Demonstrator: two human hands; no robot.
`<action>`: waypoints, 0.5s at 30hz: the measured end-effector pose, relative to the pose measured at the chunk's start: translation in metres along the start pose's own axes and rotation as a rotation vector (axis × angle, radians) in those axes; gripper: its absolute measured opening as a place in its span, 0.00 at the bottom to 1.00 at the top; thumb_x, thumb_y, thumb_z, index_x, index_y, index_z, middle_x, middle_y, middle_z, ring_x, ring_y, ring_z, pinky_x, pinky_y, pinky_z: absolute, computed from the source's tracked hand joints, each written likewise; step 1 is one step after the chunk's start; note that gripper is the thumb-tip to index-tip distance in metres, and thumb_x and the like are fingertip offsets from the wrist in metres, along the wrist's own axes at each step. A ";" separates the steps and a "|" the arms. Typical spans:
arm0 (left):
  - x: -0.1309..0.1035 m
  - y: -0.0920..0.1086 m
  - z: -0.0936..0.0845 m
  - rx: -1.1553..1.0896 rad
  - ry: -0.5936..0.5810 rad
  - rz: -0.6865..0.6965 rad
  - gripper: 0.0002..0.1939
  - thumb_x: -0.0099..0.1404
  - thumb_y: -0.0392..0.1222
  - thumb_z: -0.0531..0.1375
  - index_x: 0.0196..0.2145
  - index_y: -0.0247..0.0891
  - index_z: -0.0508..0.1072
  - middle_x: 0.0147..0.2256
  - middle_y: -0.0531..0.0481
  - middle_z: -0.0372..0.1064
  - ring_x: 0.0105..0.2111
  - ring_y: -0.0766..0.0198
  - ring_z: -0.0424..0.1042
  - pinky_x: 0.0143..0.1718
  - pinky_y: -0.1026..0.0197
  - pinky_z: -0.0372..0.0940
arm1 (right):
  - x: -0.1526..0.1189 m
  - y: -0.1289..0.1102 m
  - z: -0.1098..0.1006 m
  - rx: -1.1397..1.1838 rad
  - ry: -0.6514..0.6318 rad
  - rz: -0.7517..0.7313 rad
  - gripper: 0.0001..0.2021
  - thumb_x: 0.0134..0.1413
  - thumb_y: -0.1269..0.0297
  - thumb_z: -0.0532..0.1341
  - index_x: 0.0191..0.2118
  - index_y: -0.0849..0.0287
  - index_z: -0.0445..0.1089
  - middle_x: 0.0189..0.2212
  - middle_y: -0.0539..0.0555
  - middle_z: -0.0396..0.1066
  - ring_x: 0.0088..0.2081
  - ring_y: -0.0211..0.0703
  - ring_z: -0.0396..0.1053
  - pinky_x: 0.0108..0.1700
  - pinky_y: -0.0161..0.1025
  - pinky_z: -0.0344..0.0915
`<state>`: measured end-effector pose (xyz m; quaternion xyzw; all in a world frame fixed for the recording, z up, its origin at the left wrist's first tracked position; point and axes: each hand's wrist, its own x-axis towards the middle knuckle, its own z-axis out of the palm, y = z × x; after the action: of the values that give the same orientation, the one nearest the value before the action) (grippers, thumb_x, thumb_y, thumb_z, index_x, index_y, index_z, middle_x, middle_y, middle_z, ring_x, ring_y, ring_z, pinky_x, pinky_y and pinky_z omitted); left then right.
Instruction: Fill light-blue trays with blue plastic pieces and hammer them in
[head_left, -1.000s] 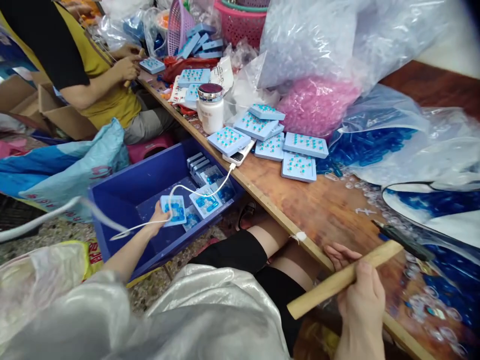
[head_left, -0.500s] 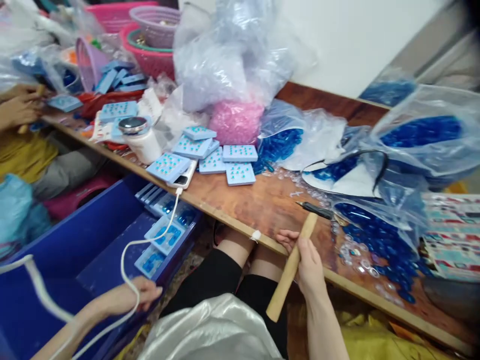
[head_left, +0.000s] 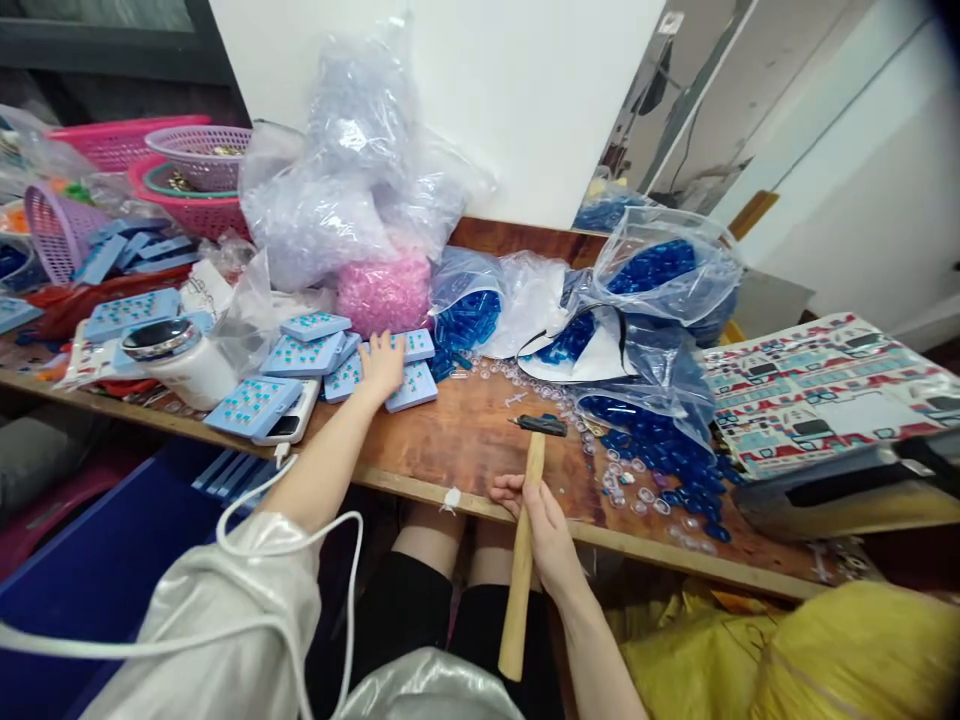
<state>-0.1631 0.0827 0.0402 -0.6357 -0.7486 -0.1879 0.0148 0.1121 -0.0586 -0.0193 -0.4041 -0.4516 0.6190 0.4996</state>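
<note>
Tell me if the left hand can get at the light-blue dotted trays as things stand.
Likely yes. The left hand is spread over the light-blue dotted trays, holding nothing that shows, and nothing visible blocks it from above. The white cable loops nearer the body, clear of the hand.

From here the near shaft (head_left: 517, 604) is smooth, matt wood. The tabletop (head_left: 420, 445) has glossy brown wood grain; the left blocks (head_left: 251, 404) look like matt plastic, the far bags (head_left: 319, 215) crinkled, shiny film, the near sleeve (head_left: 180, 598) lustrous cloth.
</note>
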 end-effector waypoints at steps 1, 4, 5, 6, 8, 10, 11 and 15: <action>0.009 -0.003 -0.001 0.080 -0.033 0.015 0.24 0.56 0.29 0.52 0.52 0.33 0.63 0.51 0.32 0.59 0.53 0.42 0.56 0.49 0.38 0.52 | 0.000 0.000 0.001 0.004 0.002 -0.003 0.14 0.56 0.52 0.55 0.37 0.58 0.67 0.40 0.55 0.70 0.40 0.42 0.70 0.48 0.44 0.65; 0.011 -0.001 -0.014 0.172 0.027 0.145 0.20 0.58 0.33 0.51 0.49 0.33 0.66 0.43 0.34 0.65 0.47 0.44 0.61 0.45 0.42 0.56 | 0.000 -0.001 0.003 0.023 0.019 0.009 0.15 0.55 0.51 0.55 0.36 0.59 0.68 0.39 0.55 0.71 0.40 0.42 0.71 0.48 0.44 0.65; 0.005 0.002 -0.020 0.158 0.075 0.214 0.20 0.59 0.35 0.52 0.49 0.34 0.66 0.43 0.35 0.65 0.47 0.45 0.61 0.44 0.44 0.57 | 0.000 -0.002 0.004 0.035 0.027 0.017 0.16 0.54 0.50 0.55 0.36 0.59 0.68 0.39 0.56 0.71 0.39 0.42 0.71 0.48 0.44 0.65; -0.003 0.007 -0.024 0.126 0.106 0.301 0.20 0.59 0.35 0.52 0.50 0.36 0.65 0.45 0.37 0.65 0.47 0.46 0.60 0.45 0.45 0.57 | -0.001 -0.004 0.005 0.050 0.038 0.022 0.16 0.54 0.50 0.56 0.35 0.59 0.68 0.38 0.56 0.71 0.39 0.42 0.71 0.47 0.44 0.65; -0.023 0.018 -0.026 0.036 0.099 0.513 0.22 0.58 0.33 0.52 0.51 0.41 0.65 0.48 0.43 0.65 0.49 0.50 0.59 0.47 0.46 0.56 | -0.002 -0.007 0.005 0.090 0.067 0.019 0.16 0.53 0.50 0.56 0.34 0.59 0.67 0.36 0.55 0.71 0.37 0.42 0.71 0.46 0.44 0.66; -0.042 0.027 -0.015 -0.047 0.013 0.726 0.23 0.57 0.29 0.51 0.49 0.43 0.67 0.51 0.48 0.64 0.52 0.54 0.58 0.52 0.47 0.53 | -0.006 -0.010 0.002 0.123 0.125 -0.002 0.14 0.54 0.51 0.56 0.34 0.59 0.66 0.34 0.53 0.71 0.34 0.39 0.71 0.44 0.43 0.67; -0.050 0.030 -0.006 -0.080 -0.041 0.809 0.24 0.57 0.26 0.50 0.49 0.43 0.67 0.53 0.49 0.62 0.53 0.55 0.56 0.54 0.47 0.52 | -0.008 -0.012 0.000 0.133 0.164 -0.017 0.14 0.55 0.52 0.55 0.35 0.58 0.66 0.33 0.52 0.71 0.31 0.37 0.70 0.43 0.43 0.67; -0.071 0.035 0.032 -0.177 -0.244 0.967 0.34 0.53 0.20 0.46 0.54 0.45 0.62 0.60 0.50 0.50 0.61 0.55 0.44 0.58 0.45 0.47 | -0.016 -0.018 -0.017 0.137 0.312 -0.068 0.12 0.55 0.53 0.55 0.36 0.57 0.63 0.27 0.47 0.68 0.21 0.31 0.64 0.35 0.39 0.68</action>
<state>-0.1090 0.0290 0.0008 -0.9256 -0.3463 -0.1468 -0.0414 0.1357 -0.0704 -0.0058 -0.4449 -0.3386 0.5608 0.6107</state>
